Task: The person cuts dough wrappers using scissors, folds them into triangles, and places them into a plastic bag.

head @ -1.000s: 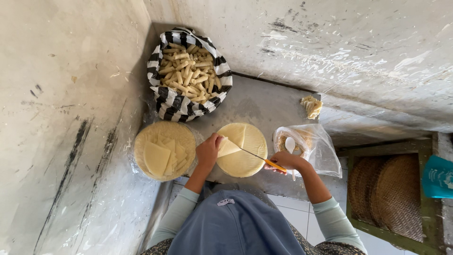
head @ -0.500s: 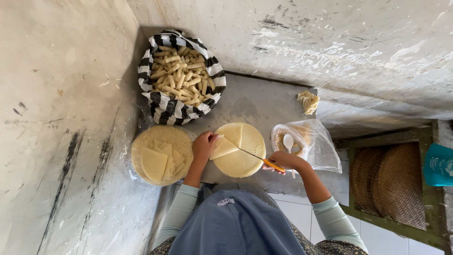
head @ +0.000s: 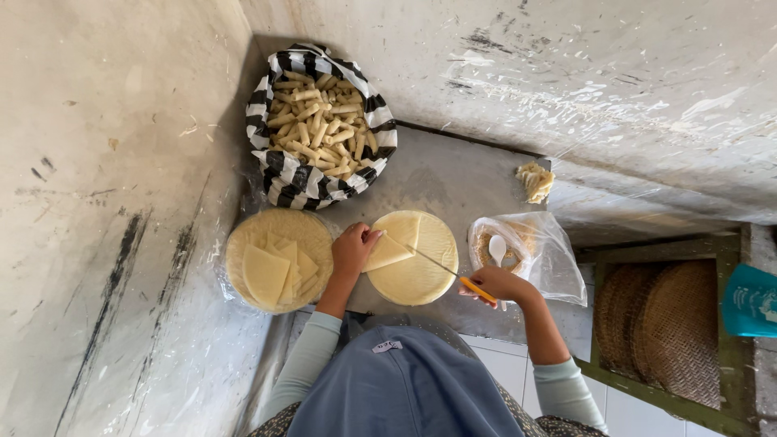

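The left hand (head: 353,249) covers part of the cut wedge (head: 387,252). The knife (head: 443,269) handle sits mostly inside the right hand (head: 500,285). The clear bag (head: 530,255) blurs its contents, and the teal thing (head: 751,299) is cut off.

One head-worn camera is looking almost straight down from above the person, so their own blue-clad chest is filling the bottom centre. It is hanging well above a grey bench (head: 453,182) tucked into a corner where two scuffed pale walls are meeting. The view is wide rather than close. Taking the round pale stack of dough sheets (head: 417,259) near the middle as landmark: the striped bag (head: 320,129) is sitting beyond it towards the corner, the left wall is filling the frame on its left, and woven trays (head: 655,324) are showing lower right. No second view is sharing the scene.
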